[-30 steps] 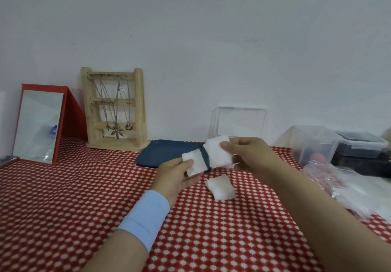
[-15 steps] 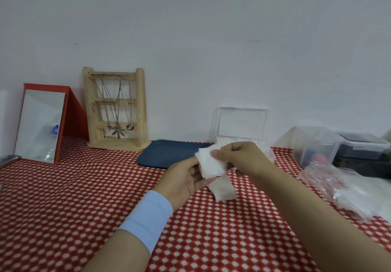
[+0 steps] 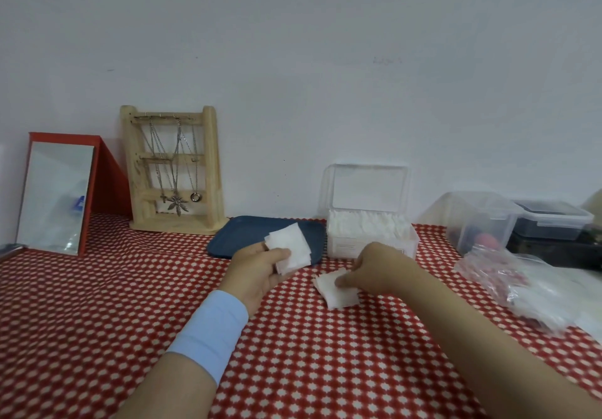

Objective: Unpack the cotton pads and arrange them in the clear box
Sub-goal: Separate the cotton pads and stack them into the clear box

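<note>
Left grip (image 3: 257, 275) curled round pad stack (image 3: 290, 251), front-left of clear box (image 3: 371, 244). Right grip (image 3: 374, 269) pinches loose pads (image 3: 340, 295) on desk (image 3: 97, 304) just before box; lid up, pads inside.

I am gripping white cotton pads (image 3: 288, 249), a pale blue band (image 3: 211, 334) circling my wrist. The dark blue tray (image 3: 241, 239) is sitting on a red tablecloth (image 3: 97, 321) dotted white. Left of the tray, a pale wooden rack (image 3: 210, 164) is hanging silver chains (image 3: 176, 171) beside a red-framed mirror (image 3: 55, 197); right of it, the clear box (image 3: 371, 239) is showing white.
</note>
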Available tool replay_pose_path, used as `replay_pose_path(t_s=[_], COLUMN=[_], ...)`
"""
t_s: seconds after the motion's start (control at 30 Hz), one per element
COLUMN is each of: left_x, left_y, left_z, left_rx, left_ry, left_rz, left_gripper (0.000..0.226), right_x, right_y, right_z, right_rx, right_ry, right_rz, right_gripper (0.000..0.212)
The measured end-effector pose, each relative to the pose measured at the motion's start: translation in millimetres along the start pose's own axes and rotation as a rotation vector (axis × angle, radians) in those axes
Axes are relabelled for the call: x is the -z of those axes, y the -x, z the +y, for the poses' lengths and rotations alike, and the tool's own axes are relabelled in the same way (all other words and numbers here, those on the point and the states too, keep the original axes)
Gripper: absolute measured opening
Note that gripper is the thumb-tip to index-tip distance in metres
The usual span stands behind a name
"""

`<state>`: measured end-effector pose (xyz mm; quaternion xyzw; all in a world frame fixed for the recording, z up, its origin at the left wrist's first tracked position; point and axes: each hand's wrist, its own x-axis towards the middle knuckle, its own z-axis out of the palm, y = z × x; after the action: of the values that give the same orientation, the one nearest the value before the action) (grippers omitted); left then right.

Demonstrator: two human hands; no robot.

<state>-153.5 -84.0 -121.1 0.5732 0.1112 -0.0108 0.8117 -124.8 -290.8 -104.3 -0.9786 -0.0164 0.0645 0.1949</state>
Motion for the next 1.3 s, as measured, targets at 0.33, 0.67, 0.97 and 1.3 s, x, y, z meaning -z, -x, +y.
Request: replay_pose_path(t_s=[0.33, 0.67, 0.97, 1.3], left_x=[-1, -12, -20, -18], left_y=[-5, 8, 17, 17], left_z=[-6, -9, -4, -4], left_rx=[0.013, 0.010, 0.071, -0.046], left_ry=[0.004, -0.077, -0.052, -0.356], left_rz=[0.083, -0.001, -0.175, -0.273], left_gripper=[0.007, 0.007, 0.028, 0.026], right_x=[4, 23, 22, 21], right_y=[6, 10, 16, 14], right_z=[-4, -5, -11, -12], right_rx=[0.129, 0.065, 0.193, 0.223], right_ry=[-0.314, -0.959, -0.709, -0.616], right_rz=[-0.135, -0.193, -0.016, 0.021], right_gripper=[0.023, 0.025, 0.030, 0.037])
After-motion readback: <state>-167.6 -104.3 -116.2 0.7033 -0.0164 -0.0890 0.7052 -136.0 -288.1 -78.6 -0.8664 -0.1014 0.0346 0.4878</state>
